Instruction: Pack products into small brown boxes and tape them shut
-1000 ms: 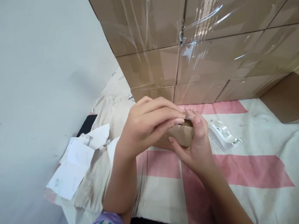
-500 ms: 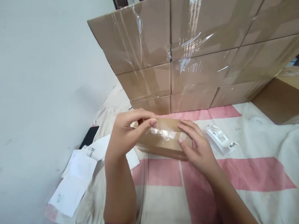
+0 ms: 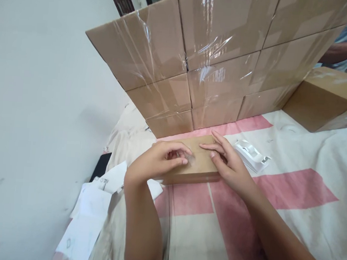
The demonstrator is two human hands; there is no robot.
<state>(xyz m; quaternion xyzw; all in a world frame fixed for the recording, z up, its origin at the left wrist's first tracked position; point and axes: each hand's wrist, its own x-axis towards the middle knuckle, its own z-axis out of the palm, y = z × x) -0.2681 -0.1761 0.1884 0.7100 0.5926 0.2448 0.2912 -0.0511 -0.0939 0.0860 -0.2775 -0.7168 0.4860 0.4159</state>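
Observation:
A small cardboard box [image 3: 202, 171] lies on the bedspread in front of me, between my two hands. My left hand [image 3: 162, 158] is over its left part, fingers curved, with a gap between thumb and forefinger. Right by those fingertips is a small translucent patch, which looks like clear tape [image 3: 192, 159]. My right hand [image 3: 226, 155] rests on the box's right end, fingers spread and thumb apart. Just beyond that hand sits a white tape dispenser [image 3: 252, 154].
Behind the box rises a tall wall of taped cardboard boxes [image 3: 222, 77]. Another carton [image 3: 320, 97] stands at right, near another person's arm [image 3: 338, 53]. White papers [image 3: 86, 219] and a black object [image 3: 100, 166] lie at left, by the wall [image 3: 36, 115].
My left hand has moved right and down over the box, its thumb and forefinger now apart. My right fingers have spread more. The view has shifted, showing more of the other person.

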